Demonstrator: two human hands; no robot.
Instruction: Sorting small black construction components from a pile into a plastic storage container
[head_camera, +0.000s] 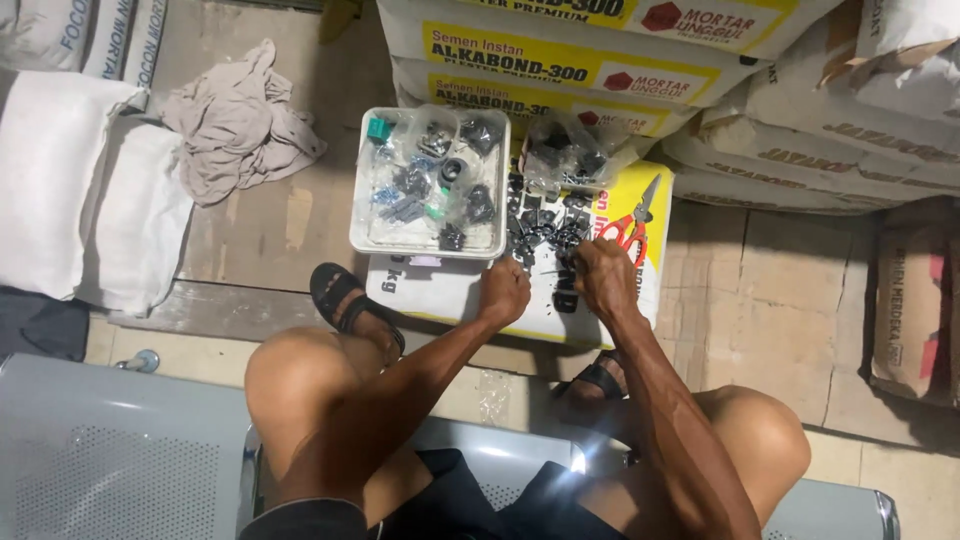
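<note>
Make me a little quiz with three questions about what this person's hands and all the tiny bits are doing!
1. True or false: the red-handled scissors lie inside the white tray.
2. What does the right hand touch? A) crumpled cloth B) loose pile of small black parts C) grey bench
3. Which hand is nearer the tray?

Key:
1. False; they lie outside it, right of the pile.
2. B
3. The left hand, a closed fist just below the tray's corner.

Black small parts (545, 225) under my hands, beside a clear tray (365, 215); red-handled scissors (630, 225) on the yellow-and-white sack (655, 270); grey rag (235, 120).
</note>
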